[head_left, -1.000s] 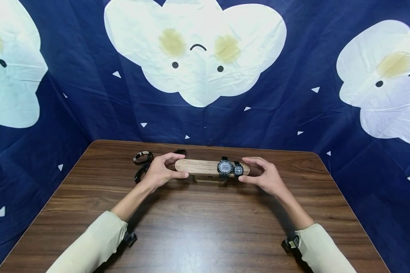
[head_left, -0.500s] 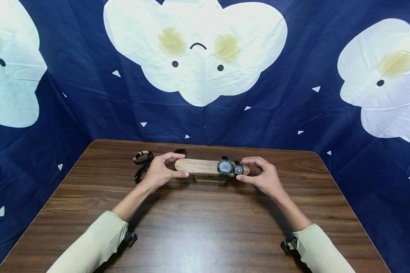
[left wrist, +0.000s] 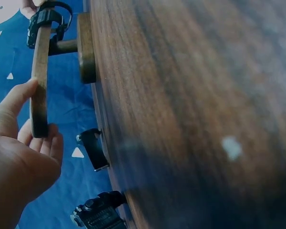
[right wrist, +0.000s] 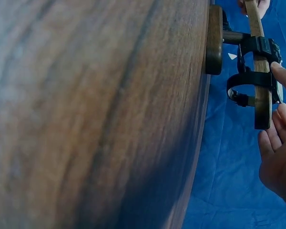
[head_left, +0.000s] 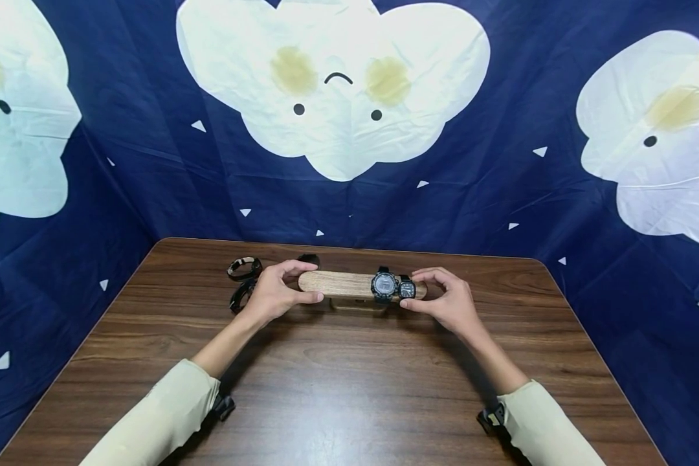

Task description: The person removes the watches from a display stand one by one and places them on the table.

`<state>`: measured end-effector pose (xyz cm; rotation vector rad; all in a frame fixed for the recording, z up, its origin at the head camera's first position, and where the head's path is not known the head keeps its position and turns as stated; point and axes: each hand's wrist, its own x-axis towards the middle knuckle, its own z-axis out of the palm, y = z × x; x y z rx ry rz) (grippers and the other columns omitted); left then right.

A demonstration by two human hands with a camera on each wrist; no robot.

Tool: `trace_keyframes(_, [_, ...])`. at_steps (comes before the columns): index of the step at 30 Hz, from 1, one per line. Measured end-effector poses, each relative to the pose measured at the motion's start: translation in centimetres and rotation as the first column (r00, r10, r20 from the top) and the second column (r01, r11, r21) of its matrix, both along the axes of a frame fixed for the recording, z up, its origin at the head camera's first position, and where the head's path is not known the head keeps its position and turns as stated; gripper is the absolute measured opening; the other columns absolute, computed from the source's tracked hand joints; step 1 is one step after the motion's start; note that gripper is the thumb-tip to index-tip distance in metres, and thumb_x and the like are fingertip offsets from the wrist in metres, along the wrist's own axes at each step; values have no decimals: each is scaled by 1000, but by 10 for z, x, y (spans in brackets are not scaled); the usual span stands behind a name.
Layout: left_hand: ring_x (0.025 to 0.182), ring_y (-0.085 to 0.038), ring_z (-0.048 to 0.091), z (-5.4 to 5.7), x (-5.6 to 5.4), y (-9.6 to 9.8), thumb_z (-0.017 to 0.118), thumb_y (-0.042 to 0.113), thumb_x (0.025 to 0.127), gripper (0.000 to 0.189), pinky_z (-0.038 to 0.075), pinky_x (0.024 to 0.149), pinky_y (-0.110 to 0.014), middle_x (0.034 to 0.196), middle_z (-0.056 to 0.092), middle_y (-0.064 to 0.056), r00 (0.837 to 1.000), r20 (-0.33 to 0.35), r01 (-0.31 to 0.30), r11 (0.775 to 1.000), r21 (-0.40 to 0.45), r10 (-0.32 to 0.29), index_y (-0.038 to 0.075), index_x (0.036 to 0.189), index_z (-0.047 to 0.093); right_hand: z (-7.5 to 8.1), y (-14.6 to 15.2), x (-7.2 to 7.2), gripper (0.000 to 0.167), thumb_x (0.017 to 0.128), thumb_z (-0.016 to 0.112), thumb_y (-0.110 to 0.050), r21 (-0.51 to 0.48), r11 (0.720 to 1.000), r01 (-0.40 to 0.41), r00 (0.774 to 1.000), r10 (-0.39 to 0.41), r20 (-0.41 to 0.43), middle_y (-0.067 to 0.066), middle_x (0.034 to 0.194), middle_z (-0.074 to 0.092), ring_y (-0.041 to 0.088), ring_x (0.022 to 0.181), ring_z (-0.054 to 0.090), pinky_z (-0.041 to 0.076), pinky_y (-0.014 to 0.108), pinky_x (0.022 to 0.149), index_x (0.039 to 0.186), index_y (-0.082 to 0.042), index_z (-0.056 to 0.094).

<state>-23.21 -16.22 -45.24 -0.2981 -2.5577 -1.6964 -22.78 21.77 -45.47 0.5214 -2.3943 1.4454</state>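
A wooden watch stand (head_left: 340,285) with a long rounded bar stands near the back of the table. Two black wristwatches hang on its right half: a larger round one (head_left: 384,285) and, beside it, a smaller square one (head_left: 407,290). My left hand (head_left: 272,292) holds the bar's left end, thumb in front and fingers behind. At the other end my right hand (head_left: 447,303) pinches the square watch, its thumb at the lower edge and fingers at the upper strap. In the right wrist view both straps loop around the bar (right wrist: 262,107).
Left of the stand lie more wristwatches: one with a light strap lining (head_left: 244,268), a black one (head_left: 241,296) partly behind my left hand, and another (head_left: 309,259) behind the bar. A blue curtain (head_left: 349,213) with cloud prints rises behind the table (head_left: 338,375).
My right thumb has slid a little to the left along the bar onto the square watch's lower edge. The left hand and the stand stay where they were.
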Motion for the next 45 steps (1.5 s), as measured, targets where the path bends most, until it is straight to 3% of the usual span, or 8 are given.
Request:
trace_keyframes(8, [110,-24,74,1,1,3,105,17,74,60,55,95,-38,117,83,-4,1000,-13,-28,999,-23,27,14,129,81,2,-3,0,47,66,110,-16,-7,1000,21,1000,-21,19,10,120,82,27,118,77,56,18,101,104,-8,84])
trace_keyframes(12, [110,-25,75,0,1,4,105,17,74,62,56,94,-35,116,83,-5,999,-7,-32,999,-23,32,11,130,81,4,-4,0,46,65,111,-19,19,999,45,999,-45,26,7,119,83,26,117,77,60,26,100,102,-10,84])
trace_keyframes(19, [112,-25,75,-1,1,5,105,19,74,62,56,95,-33,117,83,-6,999,-6,-40,999,-27,39,10,130,81,5,-7,0,46,62,112,-27,100,991,93,996,-94,5,1,116,84,24,114,78,59,26,96,97,-13,85])
trace_keyframes(26, [112,-28,76,2,3,6,105,17,75,64,56,94,-35,117,83,-8,999,8,-43,999,-26,43,6,132,79,5,-9,0,40,65,111,-22,98,991,88,996,-88,-2,1,115,84,24,112,78,64,42,94,93,-13,84])
trace_keyframes(35, [111,-27,76,3,2,5,104,17,75,63,56,92,-31,117,83,-8,999,8,-47,998,-36,48,6,132,80,7,-9,1,40,66,110,-19,86,993,84,996,-85,13,3,118,83,26,115,77,57,15,91,96,-11,84])
trace_keyframes(45, [106,-24,76,4,2,5,104,16,75,63,56,87,-26,117,83,-8,999,9,-43,999,-28,43,6,132,80,4,-9,1,43,65,110,-15,109,992,57,998,-55,-19,6,121,82,28,117,76,52,11,93,97,-9,83])
